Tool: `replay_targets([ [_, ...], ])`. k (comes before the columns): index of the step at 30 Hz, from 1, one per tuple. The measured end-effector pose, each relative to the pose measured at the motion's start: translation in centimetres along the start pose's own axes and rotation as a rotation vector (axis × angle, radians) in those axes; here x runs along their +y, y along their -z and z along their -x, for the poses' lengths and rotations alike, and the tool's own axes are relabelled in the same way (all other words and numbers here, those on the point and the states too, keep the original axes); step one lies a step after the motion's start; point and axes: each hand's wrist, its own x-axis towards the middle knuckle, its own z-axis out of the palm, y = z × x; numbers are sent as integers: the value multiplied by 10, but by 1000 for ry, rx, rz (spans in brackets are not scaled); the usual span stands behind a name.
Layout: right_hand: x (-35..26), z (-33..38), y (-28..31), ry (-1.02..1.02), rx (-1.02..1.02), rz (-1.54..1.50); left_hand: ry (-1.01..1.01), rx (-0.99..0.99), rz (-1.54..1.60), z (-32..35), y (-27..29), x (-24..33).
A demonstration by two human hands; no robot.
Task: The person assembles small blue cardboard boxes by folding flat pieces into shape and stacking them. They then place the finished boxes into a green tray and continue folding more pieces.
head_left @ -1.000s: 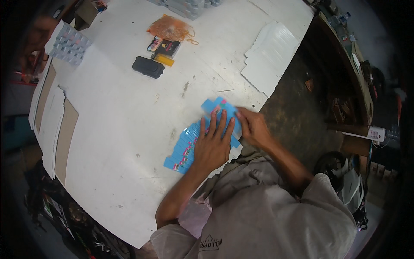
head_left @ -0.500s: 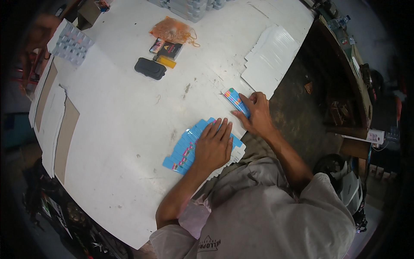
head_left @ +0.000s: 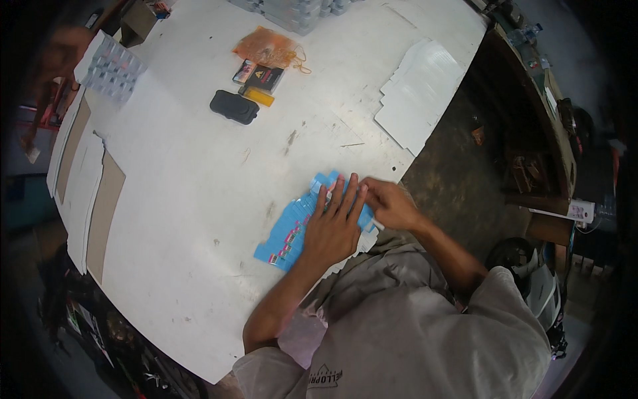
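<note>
A fanned stack of flat, printed blue carton blanks (head_left: 282,241) lies at the table's near edge in front of me. My left hand (head_left: 337,223) rests flat on top of it, fingers stretched and slightly spread. At the right end of the stack, my right hand (head_left: 392,205) has its fingers curled and pinched at the edge of a blue carton blank, next to the left fingertips. The right fingertips are partly hidden behind the left hand. White flaps of the blanks show under the left palm.
White flat sheets (head_left: 422,93) lie at the table's right edge. Further back are a black case (head_left: 234,107), a yellow lighter (head_left: 258,96), a dark box (head_left: 267,78) and an orange bag (head_left: 264,46). Grey moulded trays (head_left: 286,14) stand at the far edge; another person's arm (head_left: 63,50) shows far left.
My right hand has come left and nearer, from a small folded blue carton on the table to the stack's right end. That carton no longer shows there. The left hand stays on the stack.
</note>
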Motion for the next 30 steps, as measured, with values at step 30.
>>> replay_targets([
  [30,11,-13,-5,476,506,700,67,27,83,5,-10,-13],
])
